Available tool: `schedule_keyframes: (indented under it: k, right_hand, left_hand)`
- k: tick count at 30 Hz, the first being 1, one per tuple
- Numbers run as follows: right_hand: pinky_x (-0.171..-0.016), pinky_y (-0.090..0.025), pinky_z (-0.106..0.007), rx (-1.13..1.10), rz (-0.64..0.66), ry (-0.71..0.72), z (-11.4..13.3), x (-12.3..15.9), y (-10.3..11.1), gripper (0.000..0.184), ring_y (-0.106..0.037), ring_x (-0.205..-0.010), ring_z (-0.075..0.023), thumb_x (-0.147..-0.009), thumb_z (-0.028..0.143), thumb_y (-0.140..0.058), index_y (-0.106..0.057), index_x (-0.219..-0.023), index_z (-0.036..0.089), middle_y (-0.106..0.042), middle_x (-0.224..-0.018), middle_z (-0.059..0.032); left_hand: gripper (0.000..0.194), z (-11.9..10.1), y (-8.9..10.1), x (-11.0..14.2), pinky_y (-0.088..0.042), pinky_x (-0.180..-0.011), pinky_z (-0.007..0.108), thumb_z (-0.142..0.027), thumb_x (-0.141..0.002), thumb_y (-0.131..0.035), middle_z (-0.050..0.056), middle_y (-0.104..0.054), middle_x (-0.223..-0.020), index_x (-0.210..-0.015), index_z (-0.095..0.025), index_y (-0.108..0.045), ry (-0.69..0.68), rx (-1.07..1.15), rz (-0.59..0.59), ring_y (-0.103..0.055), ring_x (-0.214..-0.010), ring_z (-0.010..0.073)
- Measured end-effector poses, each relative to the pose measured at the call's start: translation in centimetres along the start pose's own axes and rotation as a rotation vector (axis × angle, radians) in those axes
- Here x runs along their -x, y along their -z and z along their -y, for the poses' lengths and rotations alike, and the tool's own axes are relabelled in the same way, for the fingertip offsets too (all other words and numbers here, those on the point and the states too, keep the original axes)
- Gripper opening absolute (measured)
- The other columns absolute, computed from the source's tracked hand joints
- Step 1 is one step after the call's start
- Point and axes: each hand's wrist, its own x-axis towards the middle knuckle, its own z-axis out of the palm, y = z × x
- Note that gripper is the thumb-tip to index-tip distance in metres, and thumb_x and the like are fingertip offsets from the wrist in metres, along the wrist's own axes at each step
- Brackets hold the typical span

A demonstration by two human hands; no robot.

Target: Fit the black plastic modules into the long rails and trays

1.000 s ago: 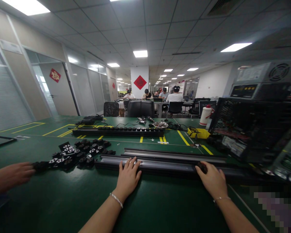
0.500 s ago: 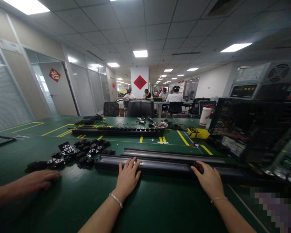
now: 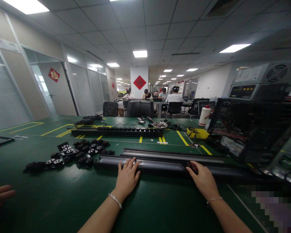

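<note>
A long black metal rail point(image 3: 157, 165) with a hollow channel lies across the table in front of me. My left hand point(image 3: 128, 176) rests on its left half, fingers stretched out and slightly spread. Over the rail's right half, my right hand point(image 3: 203, 179) pinches a small black part point(image 3: 192, 166) at the channel; the fingers hide much of it. Just behind runs a second, similar rail point(image 3: 172, 156). To the left of the rails lies a loose pile of small black parts point(image 3: 72, 153), some with white markings.
Another person's hand point(image 3: 1, 195) is at the left edge. Farther back are a long black strip point(image 3: 116, 132), a metal dish point(image 3: 160, 125), a yellow tray point(image 3: 197, 133) and a white bottle point(image 3: 205, 116). An open computer case point(image 3: 252, 129) stands at right.
My right hand has shifted slightly left along the rail with the small black part. My left hand stays put. The other person's hand has drawn back towards the left edge.
</note>
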Motion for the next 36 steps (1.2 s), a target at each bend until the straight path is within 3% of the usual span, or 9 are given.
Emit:
schedule_keyframes:
  k: [14, 36]
  right_hand:
    - [-0.103, -0.03, -0.048, -0.086, -0.011, 0.082, 0.3, 0.2, -0.5, 0.036, -0.062, -0.091, -0.0208, -0.078, 0.041, -0.05, -0.057, -0.105, 0.018, -0.067, -0.1, -0.0071]
    - [-0.105, -0.029, -0.048, -0.137, 0.104, 0.15, 2.6, 0.9, -0.4, 0.035, -0.062, -0.094, -0.021, -0.079, 0.04, -0.049, -0.058, -0.107, 0.02, -0.066, -0.104, -0.0065]
  left_hand:
    - [0.038, -0.1, -0.1, 0.0, -0.018, -0.105, 0.058, -0.037, -0.088, -0.039, 0.002, -0.047, -0.136, -0.125, -0.034, -0.046, 0.004, 0.015, -0.006, -0.037, -0.127, 0.0245]
    - [0.038, -0.1, 0.2, 0.1, -0.019, -0.106, 0.055, -0.034, -0.087, -0.041, 0.003, -0.046, -0.136, -0.125, -0.033, -0.047, -0.002, -0.009, -0.009, -0.037, -0.127, 0.0242]
